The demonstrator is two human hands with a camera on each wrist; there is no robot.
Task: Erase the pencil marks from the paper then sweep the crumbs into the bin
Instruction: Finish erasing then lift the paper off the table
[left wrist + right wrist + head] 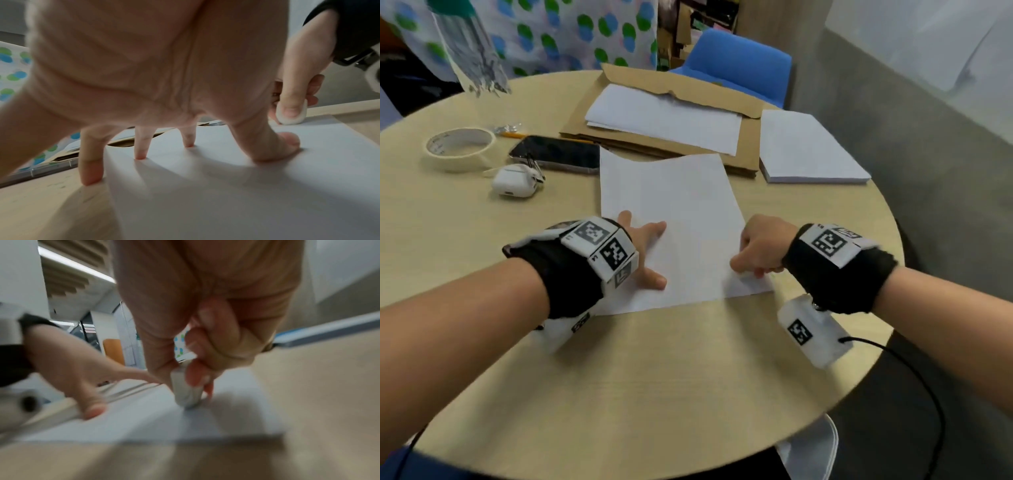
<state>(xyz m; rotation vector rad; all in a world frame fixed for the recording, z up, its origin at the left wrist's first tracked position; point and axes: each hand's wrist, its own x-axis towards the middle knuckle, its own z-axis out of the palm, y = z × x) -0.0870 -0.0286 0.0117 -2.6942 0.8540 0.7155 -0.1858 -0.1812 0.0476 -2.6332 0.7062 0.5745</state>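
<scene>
Right grip (760,245) presses eraser (185,392) onto paper (681,205).

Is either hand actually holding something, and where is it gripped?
The right hand pinches a white eraser by its upper end, lower end on the paper. The left hand holds nothing; its spread fingers press the paper.

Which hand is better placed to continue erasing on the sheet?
Right. The right hand already pinches the eraser against the paper near its right corner. The left hand is spread, fingers pressing the sheet flat, so it is busy.
</scene>
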